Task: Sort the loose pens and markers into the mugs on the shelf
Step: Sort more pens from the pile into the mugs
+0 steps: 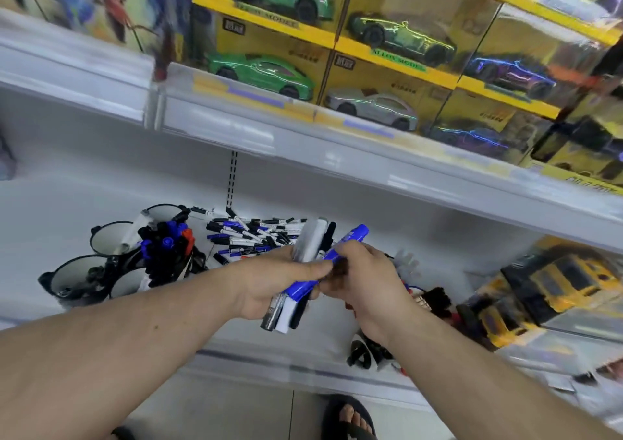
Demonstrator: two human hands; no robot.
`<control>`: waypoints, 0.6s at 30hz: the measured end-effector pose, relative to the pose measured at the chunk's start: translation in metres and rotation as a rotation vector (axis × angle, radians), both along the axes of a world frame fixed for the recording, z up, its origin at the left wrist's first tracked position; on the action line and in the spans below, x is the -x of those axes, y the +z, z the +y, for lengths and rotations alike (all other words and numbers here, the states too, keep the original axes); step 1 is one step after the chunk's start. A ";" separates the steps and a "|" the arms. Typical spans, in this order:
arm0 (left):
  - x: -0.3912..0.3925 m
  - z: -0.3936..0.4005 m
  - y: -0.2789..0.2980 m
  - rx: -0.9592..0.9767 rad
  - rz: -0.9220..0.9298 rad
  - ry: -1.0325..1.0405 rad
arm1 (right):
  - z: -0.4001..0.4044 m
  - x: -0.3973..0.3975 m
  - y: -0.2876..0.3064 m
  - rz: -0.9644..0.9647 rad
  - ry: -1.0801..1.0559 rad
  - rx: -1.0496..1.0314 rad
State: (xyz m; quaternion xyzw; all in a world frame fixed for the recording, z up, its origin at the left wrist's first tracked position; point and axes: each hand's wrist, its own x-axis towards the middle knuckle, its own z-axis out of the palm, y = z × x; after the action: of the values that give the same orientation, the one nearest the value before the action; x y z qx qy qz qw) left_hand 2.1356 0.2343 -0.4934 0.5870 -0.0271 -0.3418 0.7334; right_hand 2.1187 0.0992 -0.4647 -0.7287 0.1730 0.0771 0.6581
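Left hand [269, 281] grips a bundle of thick markers [308, 247], grey, white and black barrels, fingers curled round them, held above the white shelf board [438, 247]. Right hand [365, 278] pinches a blue-capped marker [340, 247] lying slantwise across that bundle, touching it.

Landmark: the heap of loose blue, black and white pens [253, 234] on the shelf board. Bundle and both hands hang just in front of the heap. Left of the heap, a cluster of black-rimmed mugs [111, 237] with white interiors; the 1 nearest the heap is crammed with blue, black and red caps [165, 241]. At least 3 others look near-empty.

Risks, as judged:
- Bundle is loosely fanned; pulling the blue one free could drag a neighbour out, dropping it to the floor.
- Fullest mug could tip or spill if more are forced in.
- Picture is motion-blurred; cap colours could be misread, causing mis-sorting.
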 end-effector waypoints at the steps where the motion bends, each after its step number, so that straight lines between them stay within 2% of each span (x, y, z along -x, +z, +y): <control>1: 0.000 0.002 0.002 0.018 0.027 0.038 | 0.001 -0.001 0.000 0.003 -0.038 -0.091; 6: -0.002 0.011 0.003 0.076 0.051 0.125 | -0.014 -0.009 0.016 -0.017 -0.199 -0.422; 8: -0.005 0.015 0.001 0.052 0.013 0.135 | -0.020 -0.008 0.022 -0.001 -0.212 -0.435; 10: -0.005 0.017 -0.001 -0.041 -0.085 0.100 | -0.020 -0.006 0.023 -0.030 -0.141 -0.294; 14: 0.000 0.014 -0.005 -0.349 -0.332 -0.013 | -0.010 -0.003 0.017 -0.283 0.109 0.274; 18: 0.007 0.004 -0.007 -0.424 -0.414 -0.030 | 0.000 -0.004 0.002 -0.301 0.291 0.575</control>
State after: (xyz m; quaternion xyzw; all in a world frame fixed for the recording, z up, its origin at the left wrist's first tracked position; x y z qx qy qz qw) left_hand 2.1290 0.2385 -0.4999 0.7838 -0.1126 -0.2237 0.5682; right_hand 2.1223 0.0995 -0.4627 -0.9044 -0.0167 0.0101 0.4262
